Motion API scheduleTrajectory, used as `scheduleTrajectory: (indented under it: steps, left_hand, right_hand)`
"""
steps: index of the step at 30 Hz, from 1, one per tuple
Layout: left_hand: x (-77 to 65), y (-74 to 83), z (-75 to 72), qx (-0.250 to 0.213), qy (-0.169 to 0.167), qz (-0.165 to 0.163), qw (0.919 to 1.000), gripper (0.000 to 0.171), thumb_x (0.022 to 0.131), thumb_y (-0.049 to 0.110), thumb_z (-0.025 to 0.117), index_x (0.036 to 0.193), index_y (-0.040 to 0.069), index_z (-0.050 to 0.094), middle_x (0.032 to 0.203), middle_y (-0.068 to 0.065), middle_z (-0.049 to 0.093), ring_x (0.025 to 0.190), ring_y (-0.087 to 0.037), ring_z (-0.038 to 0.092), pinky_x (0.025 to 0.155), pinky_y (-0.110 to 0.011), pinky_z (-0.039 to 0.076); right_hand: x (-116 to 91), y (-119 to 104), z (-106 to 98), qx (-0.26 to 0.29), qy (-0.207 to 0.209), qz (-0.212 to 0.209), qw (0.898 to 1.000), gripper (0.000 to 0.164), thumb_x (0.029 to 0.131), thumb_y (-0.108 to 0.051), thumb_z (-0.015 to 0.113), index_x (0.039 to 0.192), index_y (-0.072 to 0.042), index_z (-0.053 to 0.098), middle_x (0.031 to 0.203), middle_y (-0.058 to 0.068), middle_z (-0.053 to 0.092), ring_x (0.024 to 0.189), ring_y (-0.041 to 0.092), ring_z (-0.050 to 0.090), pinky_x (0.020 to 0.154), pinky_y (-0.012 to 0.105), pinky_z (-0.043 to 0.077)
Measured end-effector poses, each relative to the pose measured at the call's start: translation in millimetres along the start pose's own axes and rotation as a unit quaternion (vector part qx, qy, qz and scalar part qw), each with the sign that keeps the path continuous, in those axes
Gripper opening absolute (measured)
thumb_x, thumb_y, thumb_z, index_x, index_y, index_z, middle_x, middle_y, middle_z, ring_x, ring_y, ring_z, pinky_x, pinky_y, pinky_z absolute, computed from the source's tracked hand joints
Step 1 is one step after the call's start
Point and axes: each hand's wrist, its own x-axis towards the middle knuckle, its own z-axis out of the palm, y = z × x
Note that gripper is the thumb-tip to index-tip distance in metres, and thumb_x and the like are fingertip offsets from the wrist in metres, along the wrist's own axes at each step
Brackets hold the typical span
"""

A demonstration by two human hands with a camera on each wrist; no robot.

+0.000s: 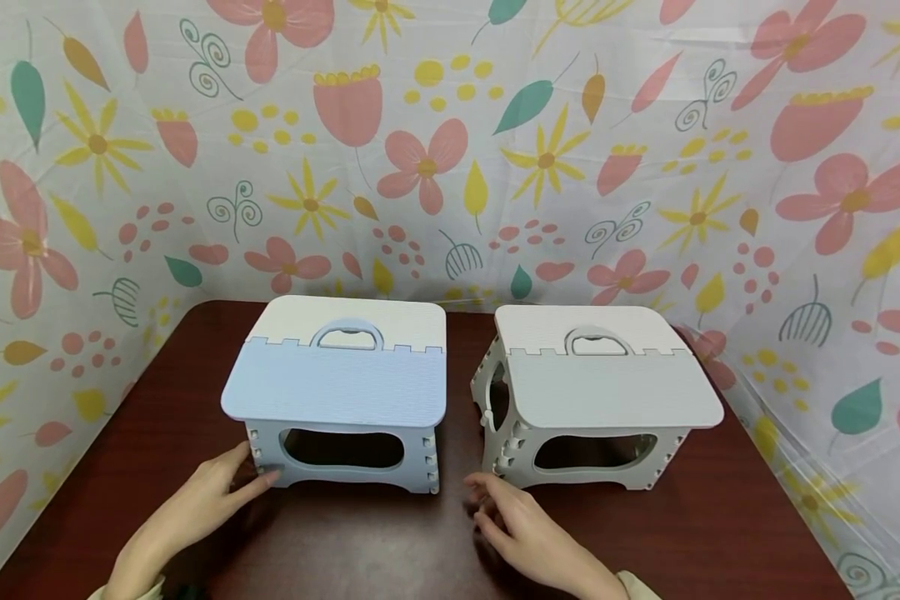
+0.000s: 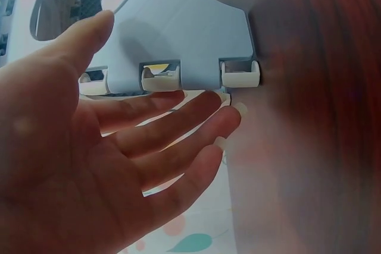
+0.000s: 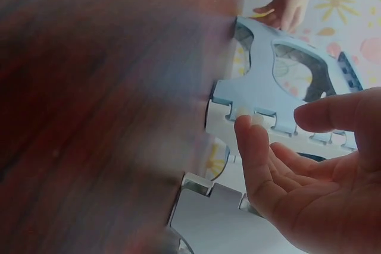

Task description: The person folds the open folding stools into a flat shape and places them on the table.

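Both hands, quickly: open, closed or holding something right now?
Left hand: open, at a corner of the blue-and-white stool; contact unclear.
Right hand: open, fingers loosely bent, holding nothing, near the gray-and-white stool.

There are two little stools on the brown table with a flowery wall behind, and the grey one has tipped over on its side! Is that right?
Not quite: the grey stool isn't on its side. The head view shows it standing upright, just like the blue stool. Two stools on the brown table with a flowery wall behind is right.
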Motion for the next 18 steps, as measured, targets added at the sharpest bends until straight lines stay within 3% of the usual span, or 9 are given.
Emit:
scheduleTrajectory:
  steps: [4,9,13,18]
  left_hand:
    - [0.8,0.3,0.5,0.006,0.004,-0.004,1.0000,0.061,0.096,0.041,0.057,0.139,0.001,0.043,0.109,-0.007,0.068,0.095,-0.018,0.066,0.071,-0.027,0.052]
    - [0.4,1.7,1.4,0.027,0.027,0.005,0.9993,0.069,0.097,0.042,0.055,0.147,-0.001,0.034,0.128,-0.017,0.062,0.112,-0.030,0.062,0.081,-0.042,0.053]
    - [0.7,2.4,2.6,0.035,0.042,0.014,0.9984,0.070,0.098,0.042,0.055,0.147,-0.002,0.033,0.131,-0.020,0.060,0.116,-0.034,0.059,0.084,-0.048,0.051]
    - [1.9,1.9,5.1,0.034,0.055,0.019,0.9978,0.065,0.098,0.039,0.055,0.145,-0.001,0.037,0.130,-0.019,0.060,0.114,-0.031,0.060,0.082,-0.044,0.052]
  right_hand:
    - [1.1,0.8,1.5,-0.013,0.006,-0.006,1.000,0.034,0.090,0.002,0.059,0.123,-0.001,0.052,0.101,0.005,0.065,0.083,0.001,0.059,0.069,0.023,0.052]
    - [4.6,0.3,4.3,-0.021,0.006,0.003,1.000,0.038,0.090,0.000,0.060,0.127,-0.002,0.050,0.104,0.006,0.065,0.085,0.000,0.059,0.072,0.023,0.051]
    - [8.8,-1.5,6.8,-0.008,-0.004,0.022,1.000,0.043,0.091,-0.002,0.059,0.132,-0.002,0.046,0.108,0.007,0.064,0.091,0.009,0.063,0.078,0.026,0.053]
    - [13.7,-3.4,9.5,0.005,-0.007,0.025,1.000,0.048,0.092,-0.001,0.058,0.137,0.003,0.042,0.119,0.015,0.061,0.103,0.023,0.064,0.081,0.030,0.055]
